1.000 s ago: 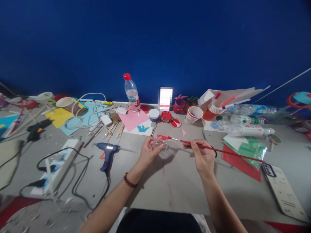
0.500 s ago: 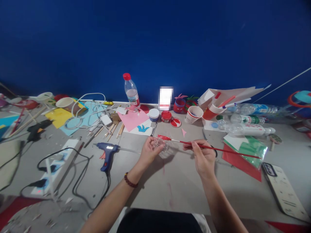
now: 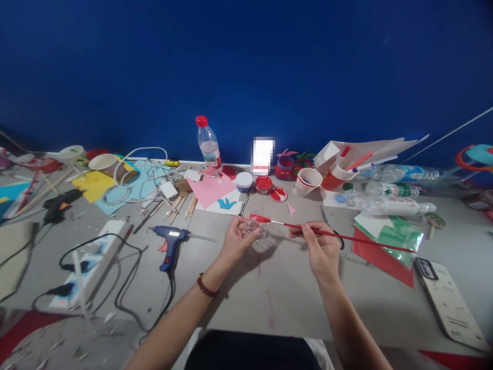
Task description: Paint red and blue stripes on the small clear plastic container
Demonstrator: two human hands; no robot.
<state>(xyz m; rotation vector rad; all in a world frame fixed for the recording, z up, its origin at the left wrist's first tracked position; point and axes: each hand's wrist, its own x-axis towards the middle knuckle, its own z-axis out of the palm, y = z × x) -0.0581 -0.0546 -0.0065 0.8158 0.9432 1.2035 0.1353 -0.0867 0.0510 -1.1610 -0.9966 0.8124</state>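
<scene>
My left hand (image 3: 239, 237) is closed on a clear plastic bottle piece (image 3: 261, 237), with red paint along its far rim. Between the thumb and fingers of my right hand (image 3: 320, 249) lies a long red paintbrush (image 3: 362, 240). Its red-coated bristles point left and meet the far rim of the plastic piece. Beyond the hands stands an open jar of red paint (image 3: 263, 184), its paint-smeared lid (image 3: 278, 193) lying beside it. A white-lidded jar (image 3: 244, 182) is to its left. The underside of the plastic piece is hard to make out.
A blue glue gun (image 3: 171, 244) lies left of my left hand, its cable running past a power strip (image 3: 90, 262). A bottle with a red cap (image 3: 208, 144) and a paper cup (image 3: 308, 181) stand at the back. Plastic bottles (image 3: 400, 205) and a phone (image 3: 450, 303) are on the right.
Almost nothing differs. My right hand and the paintbrush have shifted very slightly left, with the bristles still at the rim of the plastic piece.
</scene>
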